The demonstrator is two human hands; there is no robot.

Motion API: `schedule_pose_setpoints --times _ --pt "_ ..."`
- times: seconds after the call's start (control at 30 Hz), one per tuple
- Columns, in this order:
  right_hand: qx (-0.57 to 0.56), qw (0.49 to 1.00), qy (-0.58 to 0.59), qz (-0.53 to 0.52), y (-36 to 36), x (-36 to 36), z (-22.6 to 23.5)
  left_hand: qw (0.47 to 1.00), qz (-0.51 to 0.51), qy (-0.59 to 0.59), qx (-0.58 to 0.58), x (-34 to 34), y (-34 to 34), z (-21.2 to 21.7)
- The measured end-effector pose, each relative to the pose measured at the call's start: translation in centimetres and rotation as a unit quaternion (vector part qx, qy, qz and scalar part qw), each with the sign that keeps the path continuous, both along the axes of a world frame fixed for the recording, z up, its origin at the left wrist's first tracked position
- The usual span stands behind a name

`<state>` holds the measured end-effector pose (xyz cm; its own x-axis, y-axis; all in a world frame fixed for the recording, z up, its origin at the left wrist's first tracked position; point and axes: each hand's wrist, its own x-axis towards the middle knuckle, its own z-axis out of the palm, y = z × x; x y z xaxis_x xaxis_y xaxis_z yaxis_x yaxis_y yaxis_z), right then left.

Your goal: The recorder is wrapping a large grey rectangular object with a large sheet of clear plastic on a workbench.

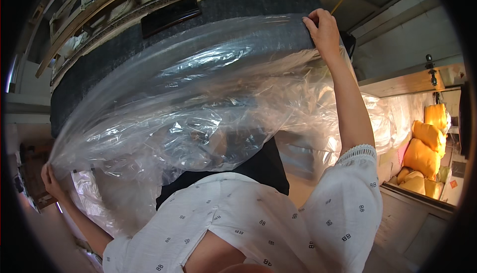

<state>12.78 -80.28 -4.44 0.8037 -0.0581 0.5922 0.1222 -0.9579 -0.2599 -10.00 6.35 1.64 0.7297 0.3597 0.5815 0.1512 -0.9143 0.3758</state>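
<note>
A large sheet of clear plastic film (208, 89) stretches between my two arms, crumpled and shiny along its near part. At the far right, my right hand (322, 28) pinches the film's corner between thumb and fingers above the dark table cover. Low at the far left, my left hand (51, 177) is closed on the film's other end, its fingertips partly hidden. Under the film's far edge lies a dark grey cloth-like surface (89, 76). The film's near side hangs down in front of my body.
A shiny black flat object (170, 16) lies near the far edge of the dark surface. Beyond it run long wooden rails (89, 17). More film trails off to the right, towards stacked yellow bundles (422, 153). A wooden board with a black fitting (417, 81) juts in at right.
</note>
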Motion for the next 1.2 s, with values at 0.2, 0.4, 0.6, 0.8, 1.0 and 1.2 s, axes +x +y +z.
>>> schedule_pose_setpoints --times 0.2,0.4,0.6,0.8,1.0,1.2 --pt "0.047 0.985 0.161 0.025 -2.2 2.5 0.3 0.948 0.036 0.005 -0.318 -3.9 3.3 -7.4" --pt "0.369 0.896 0.128 0.21 -1.9 6.0 4.2 0.883 -0.012 -0.11 -0.456 3.3 2.9 -5.9" --pt "0.384 0.922 -0.025 0.051 -2.9 10.9 2.0 0.951 -0.04 -0.146 -0.27 20.4 -0.2 -4.1" --pt "0.405 0.906 -0.082 0.096 0.5 13.6 -2.9 0.969 0.041 -0.066 -0.234 28.4 8.1 -10.4" --pt "0.363 0.93 -0.04 0.047 -0.2 15.5 -2.5 0.963 0.047 -0.025 -0.264 33.7 5.2 -9.3" --pt "0.339 0.94 -0.04 -0.009 -0.2 16.3 -2.5 0.976 0.059 0.025 -0.21 35.4 5.4 -8.7"
